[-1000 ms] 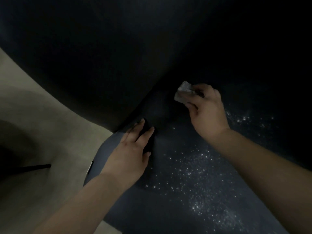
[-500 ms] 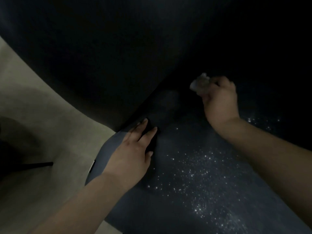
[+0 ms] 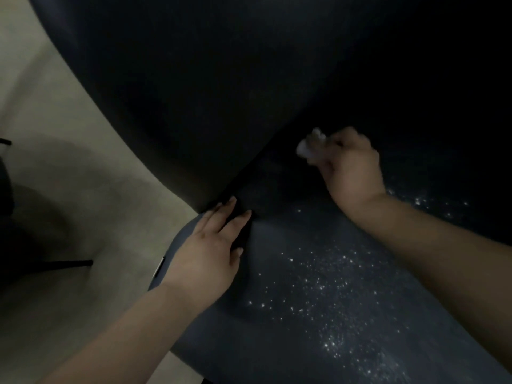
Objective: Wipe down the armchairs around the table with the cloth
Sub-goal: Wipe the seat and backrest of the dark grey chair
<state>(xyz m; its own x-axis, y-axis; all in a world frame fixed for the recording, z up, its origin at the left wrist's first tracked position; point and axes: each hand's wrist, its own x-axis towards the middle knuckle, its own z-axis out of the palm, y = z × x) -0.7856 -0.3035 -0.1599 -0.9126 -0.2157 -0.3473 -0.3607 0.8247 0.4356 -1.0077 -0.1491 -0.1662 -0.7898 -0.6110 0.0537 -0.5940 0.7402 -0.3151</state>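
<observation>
A dark blue armchair (image 3: 318,328) fills most of the view, its seat speckled with pale glinting spots and its back rising dark above. My right hand (image 3: 352,167) grips a small bunched pale cloth (image 3: 309,146) and holds it at the crease where seat meets back. My left hand (image 3: 210,250) lies flat on the seat's left edge, fingers straight and pointing into the crease.
Beige floor (image 3: 69,189) shows at the left, with a dark shadow across it. A thin dark leg (image 3: 66,264) of another piece of furniture lies over the floor at the left edge. The scene is dim.
My right hand with the cloth moved up and right along the crease, then came back slightly left and lower. My left hand stayed planted on the seat edge.
</observation>
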